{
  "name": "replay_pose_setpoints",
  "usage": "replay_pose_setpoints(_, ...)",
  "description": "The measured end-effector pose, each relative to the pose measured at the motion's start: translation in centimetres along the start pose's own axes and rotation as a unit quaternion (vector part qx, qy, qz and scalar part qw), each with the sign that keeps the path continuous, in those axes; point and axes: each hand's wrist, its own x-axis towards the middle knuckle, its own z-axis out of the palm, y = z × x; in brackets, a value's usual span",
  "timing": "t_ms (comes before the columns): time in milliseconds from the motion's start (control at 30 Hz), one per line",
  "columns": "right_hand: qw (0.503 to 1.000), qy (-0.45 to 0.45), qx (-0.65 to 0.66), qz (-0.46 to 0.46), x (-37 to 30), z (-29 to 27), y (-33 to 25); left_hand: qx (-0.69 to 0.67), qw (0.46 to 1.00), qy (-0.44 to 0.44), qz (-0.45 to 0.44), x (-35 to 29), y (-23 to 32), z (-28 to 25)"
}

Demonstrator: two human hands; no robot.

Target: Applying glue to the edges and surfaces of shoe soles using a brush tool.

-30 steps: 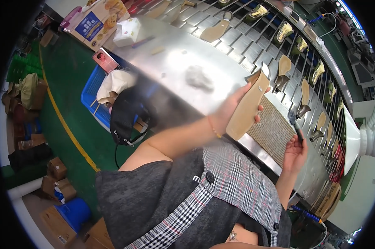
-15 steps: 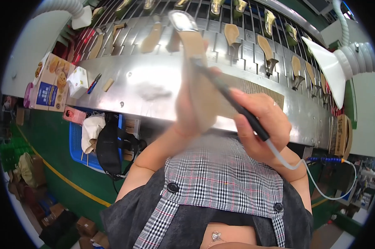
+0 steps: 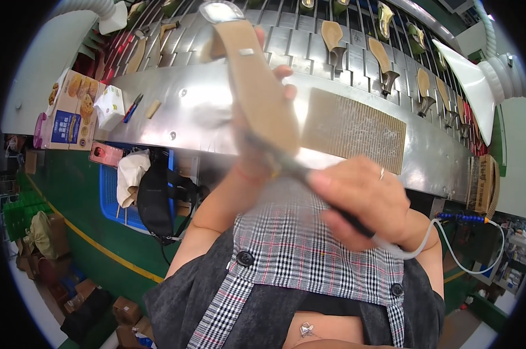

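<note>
My left hand (image 3: pixel 285 72) grips a tan shoe sole (image 3: pixel 262 93) from behind, above the front edge of the metal bench, with fingertips showing past its right side. The sole's broad end points down toward me; a shiny silver oval part (image 3: pixel 221 11) is at its top end. In my right hand (image 3: pixel 370 200) is a black pen-like tool (image 3: pixel 347 216), with a whitish tube (image 3: pixel 397 251) running from its rear end. The tool's front end is blurred and lies across the lower edge of the sole; whether it touches cannot be made out.
Several soles with dark heels (image 3: pixel 379 58) and shiny green-gold shoe parts (image 3: pixel 385 20) lie on the slatted rack behind. A corrugated cardboard pad (image 3: pixel 362 131) is on the bench. White suction hoods (image 3: pixel 469 93) flank it. At left are a food carton (image 3: pixel 71 110) and blue basket (image 3: pixel 109 198).
The sole has shifted slightly left in my left hand. The tool has moved from across its narrow middle down to its broad lower end, and my right hand has lowered.
</note>
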Motion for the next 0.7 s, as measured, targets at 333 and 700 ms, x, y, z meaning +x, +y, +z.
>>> replay_pose_setpoints(333, 0.995, -0.054, -0.047, 0.065, 0.4, -0.9, 1.0, -0.231, 0.973, 0.012, -0.013, 1.0, 1.0, -0.6)
replay_pose_setpoints(700, 0.993, -0.109, 0.003, 0.042, 0.0, -0.2, -0.7, -0.212, 0.961, 0.134, -0.119, 1.5, 1.4, -0.7)
